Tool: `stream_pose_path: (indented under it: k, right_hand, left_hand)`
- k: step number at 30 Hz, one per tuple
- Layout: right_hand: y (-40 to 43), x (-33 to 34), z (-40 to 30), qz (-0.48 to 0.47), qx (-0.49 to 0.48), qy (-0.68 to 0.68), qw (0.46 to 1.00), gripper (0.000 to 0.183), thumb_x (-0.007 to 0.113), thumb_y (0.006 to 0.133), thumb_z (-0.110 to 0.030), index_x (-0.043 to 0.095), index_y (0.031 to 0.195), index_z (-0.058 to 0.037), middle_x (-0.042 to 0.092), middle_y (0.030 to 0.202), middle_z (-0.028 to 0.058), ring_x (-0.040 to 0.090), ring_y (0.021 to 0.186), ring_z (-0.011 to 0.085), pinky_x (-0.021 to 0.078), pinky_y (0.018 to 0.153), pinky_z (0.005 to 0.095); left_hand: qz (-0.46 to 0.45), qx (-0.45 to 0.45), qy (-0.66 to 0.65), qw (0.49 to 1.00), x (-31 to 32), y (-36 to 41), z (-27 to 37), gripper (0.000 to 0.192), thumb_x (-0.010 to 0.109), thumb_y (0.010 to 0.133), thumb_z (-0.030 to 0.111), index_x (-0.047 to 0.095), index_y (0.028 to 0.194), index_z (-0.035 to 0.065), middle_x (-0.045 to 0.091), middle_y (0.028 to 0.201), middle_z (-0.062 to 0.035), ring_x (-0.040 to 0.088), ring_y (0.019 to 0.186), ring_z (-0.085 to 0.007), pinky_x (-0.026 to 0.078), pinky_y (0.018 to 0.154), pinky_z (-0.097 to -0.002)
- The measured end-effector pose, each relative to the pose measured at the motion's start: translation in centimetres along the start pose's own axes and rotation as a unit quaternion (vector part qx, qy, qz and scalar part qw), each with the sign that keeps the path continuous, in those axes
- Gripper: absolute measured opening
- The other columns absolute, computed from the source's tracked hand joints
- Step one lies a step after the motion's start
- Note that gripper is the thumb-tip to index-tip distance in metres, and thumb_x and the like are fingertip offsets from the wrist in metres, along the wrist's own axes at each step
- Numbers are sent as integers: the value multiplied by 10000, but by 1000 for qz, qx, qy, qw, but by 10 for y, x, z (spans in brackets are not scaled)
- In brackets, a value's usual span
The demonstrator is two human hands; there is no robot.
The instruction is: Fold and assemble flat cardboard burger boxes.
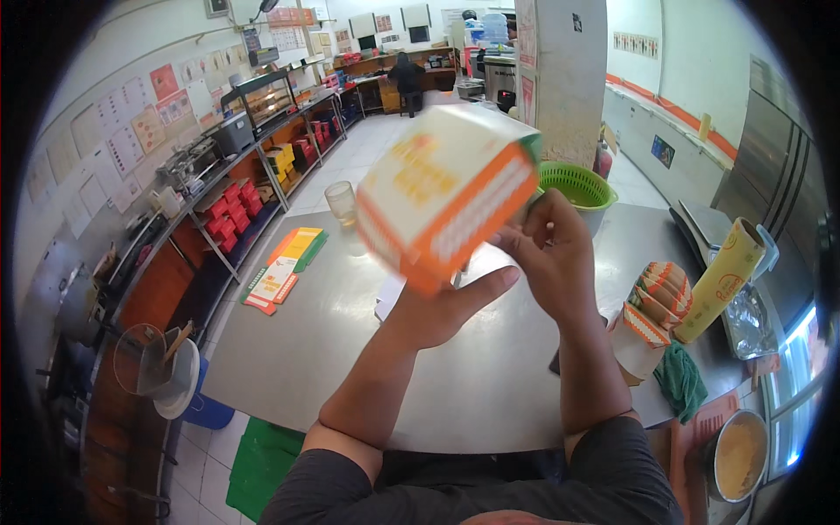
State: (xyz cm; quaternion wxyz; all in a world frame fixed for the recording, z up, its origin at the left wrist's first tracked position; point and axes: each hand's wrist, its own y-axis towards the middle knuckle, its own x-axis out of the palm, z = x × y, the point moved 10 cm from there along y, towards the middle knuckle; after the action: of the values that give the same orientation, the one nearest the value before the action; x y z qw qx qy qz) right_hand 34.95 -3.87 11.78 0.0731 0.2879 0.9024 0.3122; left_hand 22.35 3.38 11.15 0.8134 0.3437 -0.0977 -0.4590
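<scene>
A printed cardboard food box (440,187), white, orange and green, is held up over the steel table (315,367), blurred. My left hand (440,312) is at its lower edge, thumb pointing right; its fingers are hidden behind the box. My right hand (554,249) is at the box's right side, with thumb and index finger pinched together near its edge; what they grip cannot be told. Flat unfolded box cardboard (285,268) lies on the table to the left. Part of a white item (388,298) shows on the table beneath the box.
A glass (341,202) and a green plastic basket (574,186) stand at the table's far side. On the right are stacked food boxes (659,295), a yellow roll (720,282), a green cloth (681,380) and a foil tray (751,328). A person (407,75) is far back.
</scene>
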Motion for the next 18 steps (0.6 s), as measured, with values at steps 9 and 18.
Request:
stream_pose_path:
  k: [9,18]
  right_hand:
    - [-17,40,-48,-55,-235,-255,936,203,834,875,-199,691,872,-54,618,1304,182,599,1184,355,491,971,448]
    - [-34,50,-75,-47,-392,-293,871,227,860,801,-91,654,721,-43,712,1112,125,667,1106,347,541,895,428]
  left_hand:
    - [110,44,-273,955,-31,7,-10,432,585,1068,417,584,1274,37,729,1205,-161,712,1058,-252,498,1022,-402]
    - [260,-14,-349,900,-45,2,-19,289,471,1111,295,588,1174,39,696,1026,-93,679,943,-164,539,845,-334]
